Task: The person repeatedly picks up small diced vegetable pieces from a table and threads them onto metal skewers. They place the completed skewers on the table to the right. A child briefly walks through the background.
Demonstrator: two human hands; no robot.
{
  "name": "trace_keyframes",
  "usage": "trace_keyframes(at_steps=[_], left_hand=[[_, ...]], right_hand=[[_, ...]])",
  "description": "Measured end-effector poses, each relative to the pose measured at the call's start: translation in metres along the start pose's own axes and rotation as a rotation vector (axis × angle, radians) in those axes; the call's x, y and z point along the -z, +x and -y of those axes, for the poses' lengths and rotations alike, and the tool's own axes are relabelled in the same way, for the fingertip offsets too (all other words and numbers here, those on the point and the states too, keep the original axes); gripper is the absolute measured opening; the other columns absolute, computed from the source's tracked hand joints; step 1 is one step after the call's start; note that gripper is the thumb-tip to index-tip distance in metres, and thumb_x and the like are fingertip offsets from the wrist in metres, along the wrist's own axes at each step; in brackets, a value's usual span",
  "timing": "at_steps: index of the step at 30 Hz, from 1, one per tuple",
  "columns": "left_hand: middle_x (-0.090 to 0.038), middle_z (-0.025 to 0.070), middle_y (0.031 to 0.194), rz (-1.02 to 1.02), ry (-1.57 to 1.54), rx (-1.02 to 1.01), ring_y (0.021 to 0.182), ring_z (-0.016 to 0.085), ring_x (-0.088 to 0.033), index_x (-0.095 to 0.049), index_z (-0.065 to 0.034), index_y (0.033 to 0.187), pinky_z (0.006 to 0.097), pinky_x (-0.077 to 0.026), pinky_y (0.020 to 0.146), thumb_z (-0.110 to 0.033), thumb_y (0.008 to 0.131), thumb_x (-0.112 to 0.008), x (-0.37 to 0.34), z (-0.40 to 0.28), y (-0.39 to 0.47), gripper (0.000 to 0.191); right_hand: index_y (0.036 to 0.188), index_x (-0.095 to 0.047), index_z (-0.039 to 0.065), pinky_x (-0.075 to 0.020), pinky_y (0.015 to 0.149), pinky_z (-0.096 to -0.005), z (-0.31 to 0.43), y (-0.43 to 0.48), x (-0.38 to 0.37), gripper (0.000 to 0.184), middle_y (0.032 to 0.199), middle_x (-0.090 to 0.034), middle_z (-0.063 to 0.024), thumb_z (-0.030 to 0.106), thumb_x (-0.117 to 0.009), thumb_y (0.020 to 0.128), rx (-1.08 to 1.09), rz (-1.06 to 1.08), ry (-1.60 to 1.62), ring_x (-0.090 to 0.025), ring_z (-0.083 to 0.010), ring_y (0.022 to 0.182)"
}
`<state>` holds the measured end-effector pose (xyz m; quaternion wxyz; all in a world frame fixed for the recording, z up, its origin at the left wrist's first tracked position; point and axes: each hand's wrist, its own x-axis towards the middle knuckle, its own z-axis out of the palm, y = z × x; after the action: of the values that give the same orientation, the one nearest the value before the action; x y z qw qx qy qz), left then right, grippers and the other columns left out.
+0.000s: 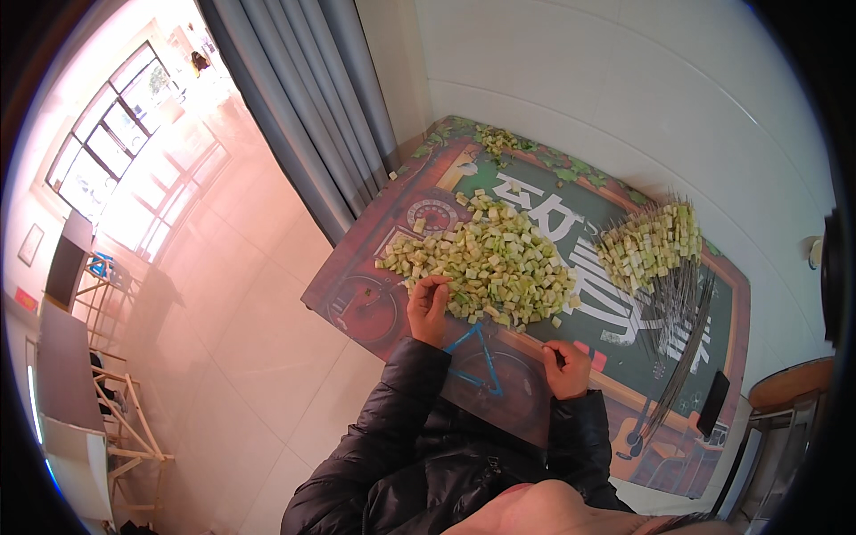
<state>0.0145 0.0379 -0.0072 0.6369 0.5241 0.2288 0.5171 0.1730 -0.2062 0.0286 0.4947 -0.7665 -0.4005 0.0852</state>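
Observation:
A large heap of pale green, cut vegetable cubes point(501, 257) lies on a table with a printed top point(361, 267). At the heap's near left edge is my left hand point(429, 307), thumb and fingertips together; whether a cube or skewer sits between them is too small to tell. My right hand point(567, 368) is curled near the table's front edge, to the right of the heap; its grip is hidden by the fingers. Further right, skewers filled with cubes point(652, 247) lie stacked side by side. Bare thin skewers point(689, 361) lie in a bundle nearer to me.
A black phone-like object point(713, 404) lies at the table's right edge. Small green scraps point(498, 140) are at the far corner. A grey curtain point(314, 100) hangs against the far left side, and a wall point(588, 80) stands behind. A wooden stool seat point(789, 386) is at right.

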Motion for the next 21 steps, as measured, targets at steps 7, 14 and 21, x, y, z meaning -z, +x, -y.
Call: trace_keyframes(at_steps=[7, 14, 21], left_hand=[[-0.064, 0.0015, 0.103, 0.025, -0.024, -0.019, 0.083, 0.008, -0.055, -0.062, -0.0011, 0.118, 0.0252, -0.046, 0.078, -0.011, 0.105, -0.058, -0.0003, -0.0021, 0.0006, 0.016], [-0.064, -0.0003, 0.102, -0.003, -0.056, -0.006, 0.079, 0.006, -0.052, -0.063, -0.0013, 0.117, 0.0231, -0.043, 0.072, -0.011, 0.104, -0.062, -0.0038, -0.0016, 0.0007, 0.016], [-0.065, 0.0026, 0.106, 0.033, -0.094, 0.031, 0.081, 0.008, -0.055, -0.062, -0.0011, 0.118, 0.0243, -0.045, 0.075, -0.012, 0.104, -0.061, -0.0004, -0.0009, 0.0016, 0.018]], right_hand=[[0.092, -0.073, 0.003, -0.0460, 0.055, -0.0299, 0.0001, -0.0002, 0.0005, 0.006, 0.075, -0.067, -0.0108, 0.007, -0.072, 0.089, -0.002, 0.029, 0.016, -0.061, -0.0186, 0.058], [0.092, -0.073, 0.003, -0.0460, 0.055, -0.0297, 0.0009, 0.0007, 0.0005, 0.006, 0.075, -0.068, -0.0104, 0.007, -0.072, 0.089, 0.052, 0.017, 0.010, -0.061, -0.0183, 0.058], [0.092, -0.073, 0.003, -0.0466, 0.055, -0.0302, 0.0014, 0.0002, 0.0002, 0.007, 0.075, -0.068, -0.0110, 0.009, -0.072, 0.090, 0.019, -0.003, -0.009, -0.061, -0.0195, 0.058]])
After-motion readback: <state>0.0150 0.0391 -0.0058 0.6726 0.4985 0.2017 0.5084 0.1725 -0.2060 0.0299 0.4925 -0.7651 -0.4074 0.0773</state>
